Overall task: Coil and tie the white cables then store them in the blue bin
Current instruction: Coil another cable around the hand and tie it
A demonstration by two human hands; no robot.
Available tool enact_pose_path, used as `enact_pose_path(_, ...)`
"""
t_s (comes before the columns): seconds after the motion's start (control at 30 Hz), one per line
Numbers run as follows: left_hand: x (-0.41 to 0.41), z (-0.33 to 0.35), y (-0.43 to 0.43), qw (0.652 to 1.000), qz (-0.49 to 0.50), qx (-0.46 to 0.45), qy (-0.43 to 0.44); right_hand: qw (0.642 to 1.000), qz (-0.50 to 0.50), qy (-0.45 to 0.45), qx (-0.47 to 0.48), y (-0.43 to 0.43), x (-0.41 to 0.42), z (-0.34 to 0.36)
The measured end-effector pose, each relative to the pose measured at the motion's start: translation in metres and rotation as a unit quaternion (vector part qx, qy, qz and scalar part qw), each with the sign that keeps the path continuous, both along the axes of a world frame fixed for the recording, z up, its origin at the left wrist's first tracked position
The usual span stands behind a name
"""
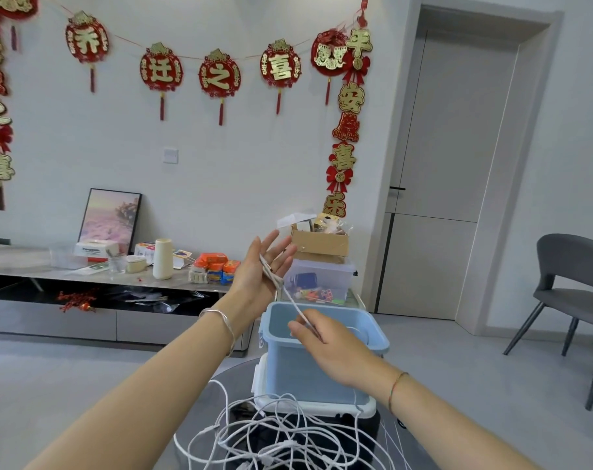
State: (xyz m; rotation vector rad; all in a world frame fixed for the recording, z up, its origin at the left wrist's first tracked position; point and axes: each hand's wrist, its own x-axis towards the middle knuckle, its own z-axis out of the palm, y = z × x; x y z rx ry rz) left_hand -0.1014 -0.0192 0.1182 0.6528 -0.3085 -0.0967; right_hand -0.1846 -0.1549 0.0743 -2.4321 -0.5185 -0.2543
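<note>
Head view. Left hand (263, 266) raised, palm toward camera, fingers spread and loose; one white cable (290, 297) lies across the palm, apparently pinned near the thumb base, though the contact point is small and hard to confirm. Right hand (325, 340) lower, in front of the blue bin (308, 371), pinching the same cable between thumb and fingertips. The strand runs taut and straight between the two hands.

Remaining white cables (281, 439) sit in a loose tangled heap on the dark tabletop (383, 432), just in front of the bin. Bin looks empty where its inside shows.

Handling judgement: cable is thin, light, limp, with no stiffness to hold a loop unaided. It should coil easily around the open left palm but will spring or slip off if tension drops. The smooth jacket is likely slippery, so pinch firmly. Best hold: near the end at the left palm as anchor, right hand feeding slack.

Hidden or unclear: the heap runs off the bottom edge, so cable count is unknown. Connectors show as small lumps, type unreadable. Knots within the tangle cannot be judged. Bin floor partly blocked by the right hand. No tie visible.
</note>
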Motion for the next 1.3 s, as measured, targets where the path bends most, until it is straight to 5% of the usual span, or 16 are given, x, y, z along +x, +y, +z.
enact_pose_path(0.13, 0.006, -0.016, 0.0, 0.999, 0.03, 0.002, 0.027, 0.992, 0.024, -0.008, -0.126, 0.003, -0.006, 0.005)
enact_pose_path(0.27, 0.003, -0.028, -0.003, 0.965, 0.103, 0.238, -0.042, 0.977, 0.022, -0.103, -0.184, 0.001, -0.01, 0.017)
enact_pose_path(0.4, -0.018, -0.031, -0.002, 0.849, 0.14, 0.484, -0.16, 0.978, -0.019, -0.192, -0.078, -0.007, -0.006, 0.03)
enact_pose_path(0.5, -0.033, -0.03, -0.002, 0.801, 0.061, 0.554, -0.217, 0.981, -0.022, -0.184, 0.057, -0.019, 0.003, 0.035)
enact_pose_path(0.77, -0.049, -0.016, -0.006, 0.826, -0.245, 0.464, -0.206, 0.944, 0.008, -0.125, 0.306, -0.041, 0.01, 0.045)
enact_pose_path(0.9, -0.049, -0.013, -0.009, 0.856, -0.348, 0.335, -0.185, 0.926, -0.007, -0.044, 0.376, -0.035, 0.011, 0.035)
enact_pose_path(1.2, -0.03, 0.002, -0.006, 0.982, -0.177, 0.035, -0.058, 0.946, -0.012, 0.089, 0.311, -0.02, 0.012, -0.01)
enact_pose_path(1.3, -0.021, 0.007, -0.006, 0.997, -0.072, 0.018, -0.016, 0.963, 0.003, 0.111, 0.246, -0.013, 0.004, -0.024)
